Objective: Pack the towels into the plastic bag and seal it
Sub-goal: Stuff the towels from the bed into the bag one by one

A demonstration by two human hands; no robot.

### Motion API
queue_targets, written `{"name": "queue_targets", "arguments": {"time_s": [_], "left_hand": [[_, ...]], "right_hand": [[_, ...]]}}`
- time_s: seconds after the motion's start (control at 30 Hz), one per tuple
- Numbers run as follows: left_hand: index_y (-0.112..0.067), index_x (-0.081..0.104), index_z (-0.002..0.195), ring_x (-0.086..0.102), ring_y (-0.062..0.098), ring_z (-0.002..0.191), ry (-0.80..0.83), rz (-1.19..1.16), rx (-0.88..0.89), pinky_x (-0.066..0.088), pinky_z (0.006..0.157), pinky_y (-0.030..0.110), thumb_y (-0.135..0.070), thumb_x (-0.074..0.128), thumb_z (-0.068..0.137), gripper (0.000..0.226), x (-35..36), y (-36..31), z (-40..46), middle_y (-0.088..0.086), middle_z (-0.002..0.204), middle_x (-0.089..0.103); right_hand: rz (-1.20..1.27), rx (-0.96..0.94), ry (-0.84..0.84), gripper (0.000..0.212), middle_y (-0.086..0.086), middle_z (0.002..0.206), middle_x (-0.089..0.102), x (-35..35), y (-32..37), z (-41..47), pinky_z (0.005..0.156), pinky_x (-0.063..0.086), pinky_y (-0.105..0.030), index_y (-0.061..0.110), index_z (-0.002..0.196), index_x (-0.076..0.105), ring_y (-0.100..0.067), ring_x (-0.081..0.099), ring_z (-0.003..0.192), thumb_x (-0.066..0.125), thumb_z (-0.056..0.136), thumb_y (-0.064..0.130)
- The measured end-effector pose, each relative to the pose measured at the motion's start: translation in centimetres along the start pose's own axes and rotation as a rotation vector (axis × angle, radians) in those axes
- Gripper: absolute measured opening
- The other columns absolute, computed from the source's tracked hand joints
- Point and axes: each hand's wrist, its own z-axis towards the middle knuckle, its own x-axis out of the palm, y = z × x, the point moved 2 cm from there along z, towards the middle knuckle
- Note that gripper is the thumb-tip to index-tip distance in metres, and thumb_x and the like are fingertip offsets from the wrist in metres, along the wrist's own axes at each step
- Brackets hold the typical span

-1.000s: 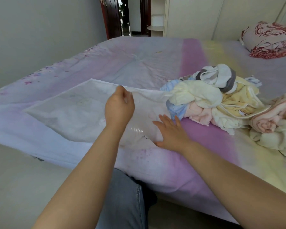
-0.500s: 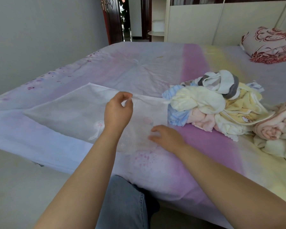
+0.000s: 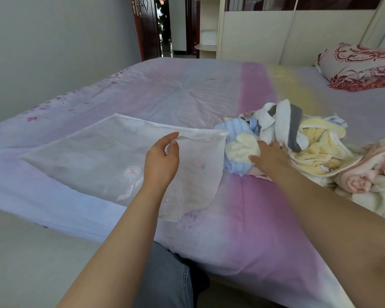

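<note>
your left hand (image 3: 161, 160) pinches the top edge of the plastic bag (image 3: 102, 158) between thumb and fingers, lifting its open end a little while the rest lies flat on the bed (image 3: 242, 210). your right hand (image 3: 270, 157) rests on the pile of towels (image 3: 298, 143) just right of the bag's mouth, fingers curled into a pale yellow towel (image 3: 242, 147) on top of a blue striped one. a red-patterned pillow (image 3: 360, 65) lies at the far right.

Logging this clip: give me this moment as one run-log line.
stage: first towel pickup | left hand: pinches bag mouth edge | right hand: on towel pile | bag: flat on bed, unsealed
</note>
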Motion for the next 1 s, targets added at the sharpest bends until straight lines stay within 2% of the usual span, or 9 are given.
{"name": "queue_targets", "arguments": {"time_s": [0.27,0.37,0.47,0.57,0.67,0.77,0.83,0.93,1.0], "left_hand": [[-0.026,0.062,0.125,0.054,0.012,0.120,0.042,-0.028,0.000,0.037,0.094,0.020,-0.024,0.044,0.098,0.033,0.6,0.2,-0.2,-0.009,0.129,0.061],[-0.025,0.063,0.125,0.055,0.012,0.119,0.036,-0.041,-0.004,0.038,0.094,0.021,-0.023,0.045,0.097,0.033,0.9,-0.4,-0.2,-0.008,0.128,0.062],[-0.023,0.063,0.125,0.056,0.011,0.117,0.031,-0.073,-0.020,0.041,0.097,0.023,-0.022,0.046,0.096,0.033,0.9,-0.9,-0.1,-0.007,0.128,0.062],[-0.020,0.063,0.126,0.055,0.010,0.118,0.039,-0.115,-0.046,0.042,0.102,0.026,-0.019,0.046,0.095,0.035,0.9,-1.4,-0.4,-0.006,0.129,0.062],[-0.018,0.062,0.128,0.054,0.010,0.122,0.047,-0.183,-0.079,0.040,0.107,0.029,-0.017,0.047,0.096,0.035,0.7,-1.6,-0.8,-0.006,0.130,0.061],[-0.019,0.063,0.127,0.055,0.004,0.115,0.055,-0.220,-0.081,0.041,0.098,0.019,-0.016,0.048,0.096,0.034,0.5,-1.9,-1.1,-0.010,0.125,0.063],[-0.020,0.064,0.125,0.058,0.000,0.108,0.068,-0.225,-0.085,0.041,0.088,0.013,-0.016,0.048,0.096,0.034,0.3,-1.9,-1.4,-0.013,0.117,0.065],[-0.023,0.063,0.126,0.054,0.003,0.116,0.104,-0.209,-0.089,0.039,0.097,0.019,-0.016,0.048,0.095,0.035,0.2,-1.3,-1.8,-0.012,0.125,0.062],[-0.024,0.062,0.127,0.052,0.003,0.120,0.118,-0.203,-0.092,0.038,0.103,0.022,-0.015,0.048,0.095,0.036,0.2,-0.8,-2.0,-0.012,0.130,0.060]], "right_hand": [[0.579,-0.084,-0.493,0.027,-0.018,0.131,0.041,-6.4,0.1,-3.3,0.092,0.035,-0.023,0.004,0.111,0.061,-0.022,0.043,0.115,0.053,0.087,0.012],[0.757,-0.158,-0.604,0.019,-0.007,0.095,0.052,-11.2,0.8,-4.3,0.078,0.033,-0.025,0.016,0.087,0.066,-0.014,0.042,0.093,0.050,0.079,0.021],[1.362,-0.168,-0.377,0.014,-0.006,0.091,0.061,-14.3,1.9,-6.1,0.072,0.051,-0.038,0.022,0.083,0.064,-0.019,0.058,0.085,0.054,0.082,0.012],[1.788,-0.239,-0.019,0.028,-0.003,0.075,0.065,-14.1,4.1,-8.3,0.059,0.057,-0.028,0.014,0.088,0.063,-0.013,0.062,0.067,0.044,0.087,-0.008],[1.476,-0.285,0.004,0.023,-0.003,0.072,0.058,-10.2,6.4,-10.1,0.053,0.048,-0.025,0.011,0.096,0.057,-0.009,0.054,0.056,0.043,0.087,-0.005],[0.691,-0.366,-0.015,0.027,-0.004,0.113,0.054,-2.5,7.5,-10.8,0.090,0.044,-0.033,0.021,0.111,0.058,-0.011,0.051,0.092,0.054,0.086,0.011],[0.300,-0.408,0.160,0.051,-0.005,0.142,0.041,1.6,8.0,-11.9,0.109,0.032,-0.033,0.026,0.137,0.045,-0.019,0.044,0.122,0.055,0.088,0.020],[0.407,-0.417,0.326,0.071,-0.005,0.153,0.030,2.8,8.4,-13.8,0.110,0.029,-0.029,0.023,0.150,0.018,-0.024,0.033,0.138,0.055,0.089,0.020],[0.473,-0.385,0.106,0.062,-0.002,0.149,0.032,2.0,7.8,-13.9,0.107,0.033,-0.033,0.030,0.145,0.028,-0.024,0.032,0.136,0.055,0.089,0.029]]}}
